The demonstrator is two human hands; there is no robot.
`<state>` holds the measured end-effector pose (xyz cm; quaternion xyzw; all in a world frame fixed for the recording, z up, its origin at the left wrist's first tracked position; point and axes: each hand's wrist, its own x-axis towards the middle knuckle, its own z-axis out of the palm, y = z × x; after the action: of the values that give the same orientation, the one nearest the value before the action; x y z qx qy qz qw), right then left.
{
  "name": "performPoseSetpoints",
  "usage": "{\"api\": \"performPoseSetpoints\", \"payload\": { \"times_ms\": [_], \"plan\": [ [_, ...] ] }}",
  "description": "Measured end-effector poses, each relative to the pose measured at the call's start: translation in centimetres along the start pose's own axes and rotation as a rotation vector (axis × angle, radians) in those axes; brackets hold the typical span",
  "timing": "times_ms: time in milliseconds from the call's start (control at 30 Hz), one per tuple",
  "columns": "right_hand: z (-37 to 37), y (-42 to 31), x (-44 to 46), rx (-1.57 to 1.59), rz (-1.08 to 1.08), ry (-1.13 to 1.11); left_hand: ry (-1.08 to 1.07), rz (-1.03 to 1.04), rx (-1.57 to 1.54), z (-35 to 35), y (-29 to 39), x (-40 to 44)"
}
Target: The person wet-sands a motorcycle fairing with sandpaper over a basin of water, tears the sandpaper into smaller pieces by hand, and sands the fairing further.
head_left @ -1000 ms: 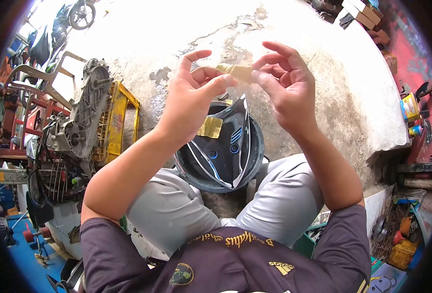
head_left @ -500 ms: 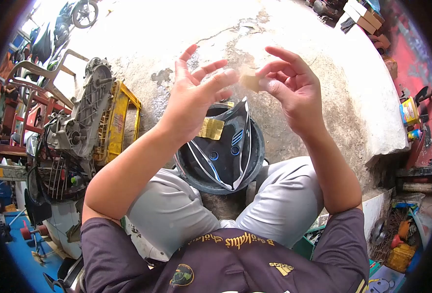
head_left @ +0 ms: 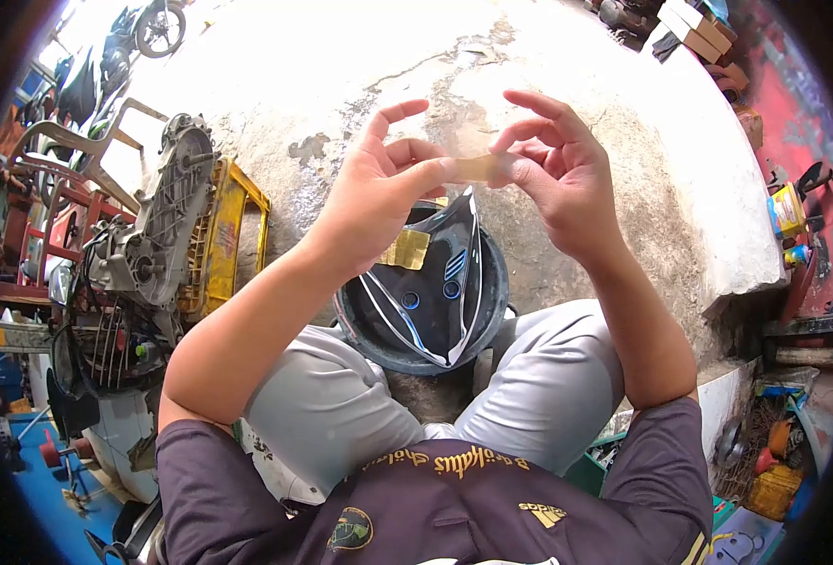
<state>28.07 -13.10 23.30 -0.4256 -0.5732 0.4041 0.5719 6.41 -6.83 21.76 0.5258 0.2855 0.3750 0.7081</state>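
A small tan strip [head_left: 476,169] is stretched between my two hands, above a black panel. My left hand [head_left: 386,184] pinches its left end between thumb and finger. The right end is pinched by my right hand [head_left: 559,179], whose other fingers are curled loosely. Below them the glossy black panel [head_left: 435,315], with white edges and two blue-ringed round marks, rests on a dark round tub [head_left: 499,315] between my knees. A gold-yellow patch [head_left: 406,249] lies on the panel's upper left, close to my left wrist.
Left of me stand a yellow crate [head_left: 237,235], a grey metal engine casing [head_left: 176,202] and a chair [head_left: 68,146]. At the right are a pale ledge [head_left: 741,245], a yellow container [head_left: 785,209] and assorted parts. Cardboard boxes [head_left: 694,28] sit at the upper right.
Half a second ago my left hand was spread and off the strip; its thumb and finger have closed on the left end again. My right hand has kept hold of it.
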Motion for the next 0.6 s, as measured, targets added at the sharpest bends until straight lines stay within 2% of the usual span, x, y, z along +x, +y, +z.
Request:
{"api": "performPoseSetpoints", "payload": {
  "times_ms": [233, 600],
  "plan": [
    [-0.26, 0.57, -0.02, -0.138, -0.037, -0.050, -0.025, -0.005, 0.073, 0.38, 0.38, -0.43],
    [-0.12, -0.33, -0.25, -0.050, -0.023, -0.021, -0.058, -0.044, 0.094, 0.25, 0.69, -0.39]
  ]
}}
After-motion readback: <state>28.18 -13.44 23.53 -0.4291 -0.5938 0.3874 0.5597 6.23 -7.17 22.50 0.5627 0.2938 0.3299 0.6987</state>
